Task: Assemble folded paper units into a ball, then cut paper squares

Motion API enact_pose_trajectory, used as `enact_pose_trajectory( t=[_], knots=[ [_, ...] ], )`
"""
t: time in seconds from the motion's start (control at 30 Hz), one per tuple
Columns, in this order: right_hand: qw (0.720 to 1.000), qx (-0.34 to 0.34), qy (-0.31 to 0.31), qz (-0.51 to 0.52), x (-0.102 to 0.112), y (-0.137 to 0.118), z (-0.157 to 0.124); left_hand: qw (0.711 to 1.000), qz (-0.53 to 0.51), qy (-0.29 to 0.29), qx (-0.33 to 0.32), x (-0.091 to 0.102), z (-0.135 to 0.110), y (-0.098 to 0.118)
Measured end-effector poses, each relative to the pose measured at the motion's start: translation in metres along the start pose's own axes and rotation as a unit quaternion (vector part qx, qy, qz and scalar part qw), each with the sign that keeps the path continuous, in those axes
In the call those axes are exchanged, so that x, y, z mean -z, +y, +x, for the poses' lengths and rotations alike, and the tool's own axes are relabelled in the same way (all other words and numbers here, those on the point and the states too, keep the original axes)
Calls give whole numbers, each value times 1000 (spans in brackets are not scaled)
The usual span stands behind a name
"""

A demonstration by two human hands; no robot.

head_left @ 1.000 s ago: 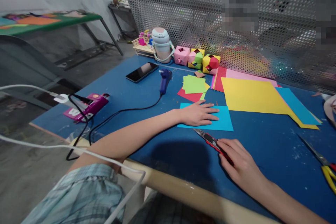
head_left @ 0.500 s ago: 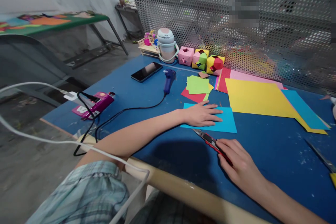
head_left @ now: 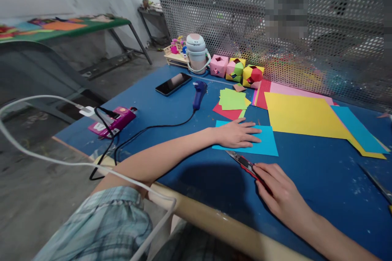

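Here, a blue table (head_left: 306, 179) fills most of the view, with a perforated metal screen (head_left: 239, 12) standing along its far edge. The biggest thing lying on it is a yellow sheet (head_left: 300, 116), spread out to the far right with pink and light blue sheets showing from under it. Nearer, and left of that, lies a cyan paper square (head_left: 268, 143), flat on the table. The left hand (head_left: 237, 133) rests palm down on the left part of this square, its fingers stretched out flat and close together, pointing right. The right hand (head_left: 278, 189) lies on the table near the person, its fingers curled and closed round the red handle of a utility knife (head_left: 243, 162). The blade points far and left, its tip just beside the near edge of the cyan square; whether it touches the paper cannot be told. Beyond the left hand sits a stack of green paper squares (head_left: 231, 98) on a red piece, with a blue glue gun (head_left: 199, 91) and a black phone (head_left: 173, 84) further left. Three folded paper cubes (head_left: 235, 68) line up against the screen.
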State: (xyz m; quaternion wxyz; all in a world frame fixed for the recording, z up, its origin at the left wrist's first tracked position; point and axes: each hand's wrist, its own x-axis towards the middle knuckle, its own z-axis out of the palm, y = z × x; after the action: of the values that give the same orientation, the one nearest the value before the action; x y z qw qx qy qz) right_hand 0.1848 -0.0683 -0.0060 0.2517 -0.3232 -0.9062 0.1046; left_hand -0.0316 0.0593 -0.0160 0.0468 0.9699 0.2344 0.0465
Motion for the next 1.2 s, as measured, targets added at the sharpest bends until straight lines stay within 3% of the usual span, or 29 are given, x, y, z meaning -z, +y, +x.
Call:
enact_pose_trajectory(
  t=[0.8,1.2],
  knots=[
    [1000,-18,-19,-4,-6,-21,7,1000,-18,-12,10,3,1,2],
    [999,3,-36,1,-8,-23,14,1000,-1,-13,6,2,1,1]
  ],
)
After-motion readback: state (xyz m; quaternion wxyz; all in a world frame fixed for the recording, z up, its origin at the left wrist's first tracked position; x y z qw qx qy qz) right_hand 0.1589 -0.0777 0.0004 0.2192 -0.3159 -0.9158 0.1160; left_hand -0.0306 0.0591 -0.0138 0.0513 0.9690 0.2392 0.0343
